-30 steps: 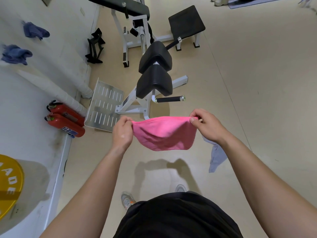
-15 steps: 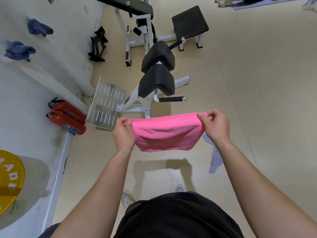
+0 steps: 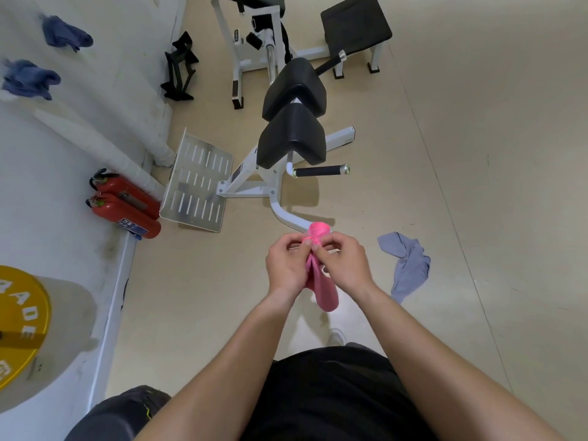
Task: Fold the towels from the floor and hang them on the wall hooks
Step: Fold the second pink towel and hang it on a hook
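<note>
A pink towel (image 3: 324, 291) hangs folded in half in front of me, its upper corners brought together. My left hand (image 3: 286, 265) and my right hand (image 3: 343, 262) meet at the fold and both pinch the towel's top edge, fingertips touching. A grey-blue towel (image 3: 409, 265) lies crumpled on the floor just right of my right hand. Two blue towels (image 3: 63, 33) (image 3: 28, 79) hang on the white wall at the upper left; the hooks under them are hidden.
A white exercise bench with black pads (image 3: 292, 128) and a metal footplate (image 3: 197, 183) stands straight ahead. Two red fire extinguishers (image 3: 127, 205) lie by the wall. A yellow weight plate (image 3: 19, 326) is at the left edge.
My hands held the pink towel stretched wide between them; they have come together, folding it in half so it hangs narrow.
</note>
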Tool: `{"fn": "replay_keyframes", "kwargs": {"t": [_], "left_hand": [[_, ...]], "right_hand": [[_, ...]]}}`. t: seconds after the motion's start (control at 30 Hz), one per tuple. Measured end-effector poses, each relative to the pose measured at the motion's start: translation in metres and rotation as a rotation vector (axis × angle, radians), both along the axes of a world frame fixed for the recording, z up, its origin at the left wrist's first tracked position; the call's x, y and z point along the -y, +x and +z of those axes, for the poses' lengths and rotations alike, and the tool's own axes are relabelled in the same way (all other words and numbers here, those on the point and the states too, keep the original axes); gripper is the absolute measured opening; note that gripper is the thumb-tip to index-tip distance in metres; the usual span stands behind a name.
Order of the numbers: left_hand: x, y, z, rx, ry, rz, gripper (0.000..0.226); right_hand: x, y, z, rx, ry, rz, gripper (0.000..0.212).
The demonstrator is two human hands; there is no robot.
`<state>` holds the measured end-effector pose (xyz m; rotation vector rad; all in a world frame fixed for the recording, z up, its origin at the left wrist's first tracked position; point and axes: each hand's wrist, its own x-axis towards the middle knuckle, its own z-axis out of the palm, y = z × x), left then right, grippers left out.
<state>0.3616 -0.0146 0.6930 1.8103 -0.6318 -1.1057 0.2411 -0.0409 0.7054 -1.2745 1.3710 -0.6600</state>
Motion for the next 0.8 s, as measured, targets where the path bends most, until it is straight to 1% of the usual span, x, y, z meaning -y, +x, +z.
{"fn": "replay_keyframes", "kwargs": {"t": [0.03,0.1,0.17,0.27,0.33,0.4,0.47,0.5,0.53,0.6,0.67,0.7,0.73,0.8], "left_hand": [[0.0,0.0,0.001,0.015,-0.015,0.001,0.003],[0.002,0.002,0.004,0.062,-0.041,0.0,0.006],[0.002,0.004,0.007,0.057,-0.056,0.001,0.008],[0.002,0.007,0.01,0.054,-0.067,-0.012,0.007],[0.001,0.007,0.012,0.004,-0.081,-0.043,0.011],[0.002,0.009,0.011,-0.006,-0.086,-0.057,0.016],[0.004,0.014,0.009,0.044,-0.094,-0.054,0.011],[0.006,0.016,0.01,0.083,-0.098,-0.044,0.012],[0.007,0.018,0.011,0.118,-0.098,-0.041,0.015],[0.011,0.023,0.013,0.197,-0.097,-0.06,0.018],[0.012,0.029,0.015,0.243,-0.108,-0.104,0.017],[0.012,0.032,0.017,0.256,-0.117,-0.124,0.017],[0.011,0.035,0.018,0.269,-0.124,-0.138,0.019],[0.009,0.039,0.02,0.283,-0.134,-0.151,0.025]], "right_hand": [[0.0,0.002,0.001,0.003,-0.008,0.001,0.009],[0.0,0.005,0.003,-0.006,-0.022,0.007,0.007],[0.001,0.006,0.005,-0.014,-0.031,0.024,0.01],[-0.001,0.006,0.01,0.053,-0.035,0.099,0.031],[-0.002,0.004,0.012,0.086,-0.06,0.164,0.044],[-0.002,0.003,0.013,0.095,-0.064,0.208,0.048],[-0.001,0.004,0.012,0.099,-0.055,0.239,0.051],[-0.001,0.005,0.01,0.096,-0.059,0.25,0.054],[-0.001,0.005,0.007,0.083,-0.073,0.243,0.055],[0.002,0.006,0.001,0.038,-0.123,0.152,0.044],[0.007,0.002,-0.007,-0.066,-0.175,0.037,0.035],[0.01,-0.001,-0.01,-0.131,-0.188,0.016,0.032],[0.012,-0.005,-0.013,-0.192,-0.194,0.026,0.033],[0.015,-0.012,-0.018,-0.306,-0.204,0.115,0.039]]}}
